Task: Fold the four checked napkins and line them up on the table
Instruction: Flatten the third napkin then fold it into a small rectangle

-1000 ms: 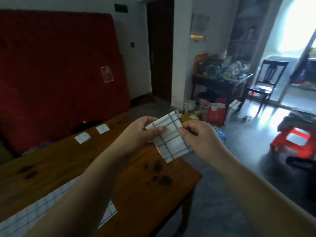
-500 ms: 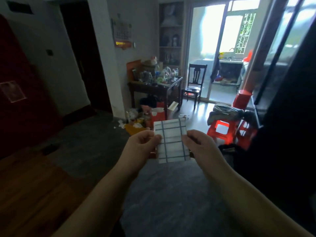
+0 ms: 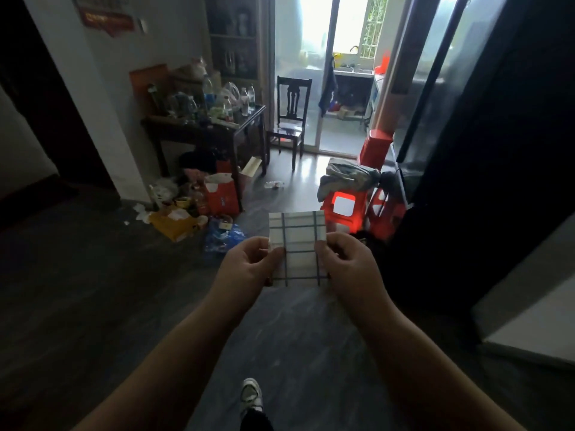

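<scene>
A dim room: dark floor [image 3: 93, 290] running off to a bright glass door [image 3: 314, 88], with a chair [image 3: 291, 119] in front of it. A cluttered side table [image 3: 202, 126] stands on the left with bags [image 3: 221, 194] heaped at its foot, and there are red stools [image 3: 361, 209] on the right. No working surface is anywhere in shot, which is worth noting.

Front and centre is the checked napkin [image 3: 300, 241], held up in mid-air over the floor, well above the person's shoe [image 3: 251, 395]. The left hand [image 3: 249, 262] pinches its left edge, thumb on the near face and the other fingers [image 3: 275, 253] tucked behind. The right hand [image 3: 348, 262] does the same on the right edge. So both hands are clamped on the cloth, one to a side.

Why hold it like that? My read is that a grip at each edge pins the layers so the fold can't spring open. Holding it face-on also lets the edges be checked. It looks folded down to a compact rectangle, grid lines roughly square to its sides.

The other three napkins aren't in view, so I can't say how far the line-up has got. Next, I'd judge, it has to go down on the surface without the layers sliding.
</scene>
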